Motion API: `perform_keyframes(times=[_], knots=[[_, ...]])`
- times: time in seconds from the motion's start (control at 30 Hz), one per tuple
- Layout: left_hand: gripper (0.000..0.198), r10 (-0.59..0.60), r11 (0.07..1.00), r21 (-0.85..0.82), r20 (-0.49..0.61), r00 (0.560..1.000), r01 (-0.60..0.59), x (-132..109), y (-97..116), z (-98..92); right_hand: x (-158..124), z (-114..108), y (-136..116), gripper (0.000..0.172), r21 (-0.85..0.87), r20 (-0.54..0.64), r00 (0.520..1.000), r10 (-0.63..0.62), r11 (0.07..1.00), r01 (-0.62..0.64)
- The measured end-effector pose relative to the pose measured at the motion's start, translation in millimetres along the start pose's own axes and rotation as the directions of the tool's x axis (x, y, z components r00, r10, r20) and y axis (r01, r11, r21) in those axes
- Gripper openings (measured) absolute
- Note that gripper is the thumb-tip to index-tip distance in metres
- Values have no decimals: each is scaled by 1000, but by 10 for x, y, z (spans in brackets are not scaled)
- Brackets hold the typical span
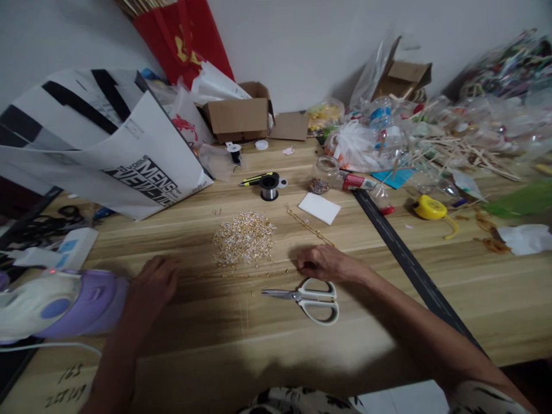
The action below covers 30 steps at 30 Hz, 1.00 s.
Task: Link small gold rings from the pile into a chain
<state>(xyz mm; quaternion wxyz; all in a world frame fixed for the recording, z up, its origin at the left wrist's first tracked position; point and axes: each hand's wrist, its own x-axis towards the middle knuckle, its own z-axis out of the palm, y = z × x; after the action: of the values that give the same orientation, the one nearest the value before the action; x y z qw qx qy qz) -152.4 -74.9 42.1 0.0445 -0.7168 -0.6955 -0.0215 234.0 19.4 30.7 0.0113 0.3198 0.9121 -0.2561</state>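
A thin gold chain (254, 275) with small beads lies stretched across the wooden table between my two hands. My right hand (323, 263) is closed, fingertips pinched at the chain's right end. At the other end my left hand (157, 280) rests with curled fingers where the chain runs in; the exact grip is dim. Scissors with pale handles (319, 303) lie just below my right hand, blades pointing left. Beyond the chain sits a heap of small gold and silver findings (244, 237). A second gold chain (308, 223) lies above my right hand.
A purple-and-white device (81, 302) stands left of my left hand. Farther back are a wire spool (269, 187), a white card (319, 208), a jar of beads (321, 175) and a cardboard box (239, 118). Plastic bottles, sticks and a yellow tape measure (430, 207) crowd the right.
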Motion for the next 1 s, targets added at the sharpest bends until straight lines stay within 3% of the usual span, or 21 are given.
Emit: perform_keyframes(times=[0.03, 0.27, 0.43, 0.67, 0.8, 1.0], knots=[[30, 2, 998, -65, -37, 999, -4, 13, 40, 29, -3, 4, -7, 8, -14, -4, 1000, 17, 1000, -17], [26, 209, 911, -364, -1, 978, -195, 78, 562, 150, -9, 23, -51, 10, -95, 23, 996, 81, 992, -78], [21, 351, 857, -415, 34, 936, -306, 127, 824, 168, -1, -4, -104, 12, -158, 27, 995, 97, 983, -92], [20, 377, 826, -456, 12, 926, -331, 115, 805, 253, -115, -54, -190, 10, -215, 10, 983, 183, 961, -177], [19, 359, 815, -465, -64, 931, -346, 100, 777, 345, -129, 5, -185, 10, -183, -58, 988, 142, 972, -151], [21, 361, 798, -479, -106, 927, -365, 98, 741, 390, -60, 97, -162, 18, -174, -60, 993, 98, 979, -107]])
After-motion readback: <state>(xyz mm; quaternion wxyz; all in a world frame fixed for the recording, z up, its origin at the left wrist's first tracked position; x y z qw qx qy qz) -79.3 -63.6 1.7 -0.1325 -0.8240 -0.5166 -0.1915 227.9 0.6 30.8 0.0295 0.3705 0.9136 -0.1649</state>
